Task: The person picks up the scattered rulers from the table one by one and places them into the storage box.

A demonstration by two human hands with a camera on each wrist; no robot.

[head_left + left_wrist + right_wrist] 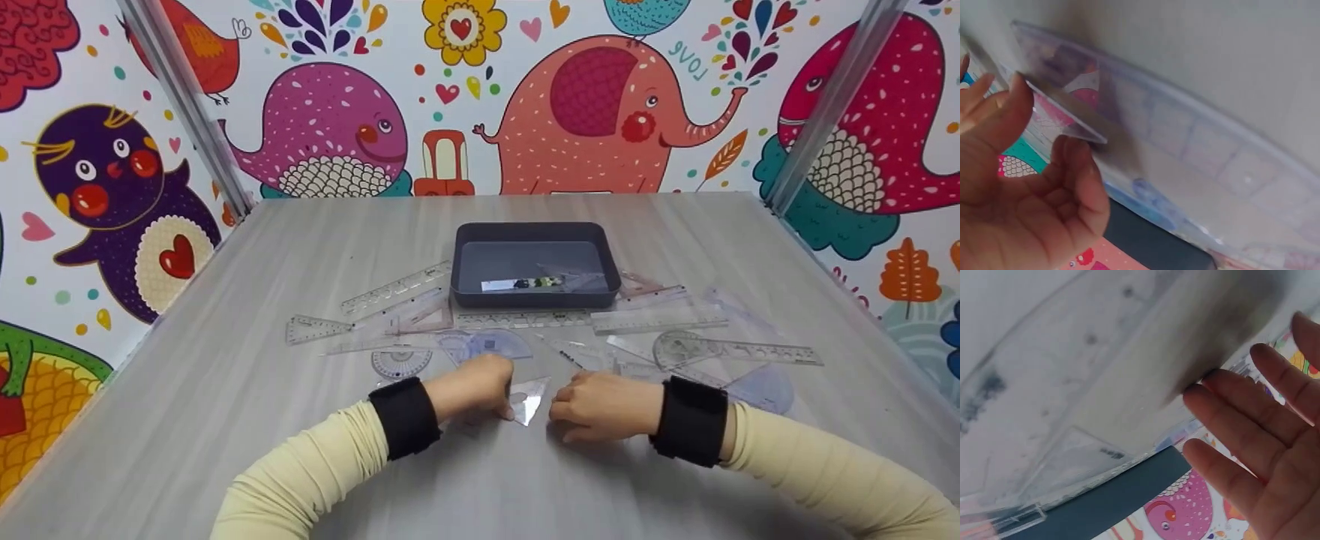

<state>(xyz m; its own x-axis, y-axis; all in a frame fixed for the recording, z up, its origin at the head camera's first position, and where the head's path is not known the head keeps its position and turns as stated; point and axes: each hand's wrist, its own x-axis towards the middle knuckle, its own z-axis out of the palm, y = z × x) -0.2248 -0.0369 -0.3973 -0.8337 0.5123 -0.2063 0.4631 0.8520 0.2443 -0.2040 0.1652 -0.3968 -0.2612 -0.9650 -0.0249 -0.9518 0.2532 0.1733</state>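
Observation:
My left hand [480,386] pinches a small clear set square [530,403] between thumb and fingers, low over the front of the table. In the left wrist view the set square [1064,115] is tilted, seen nearly edge-on, by the thumb and a curled finger. To its right is my right hand [606,405], apart from the set square. The right wrist view shows the right hand [1264,439] with loosely extended fingers and nothing held, fingertips at the tabletop. A bluish protractor [501,343] and a round clear protractor [402,364] lie beyond the left hand.
A dark grey tray [535,300] stands behind the hands, holding a short ruler [495,286] and clear pieces. Several clear rulers and set squares overlap around it, including a long ruler [529,320] in front and another ruler [772,352] at right. Metal posts and printed walls border the table.

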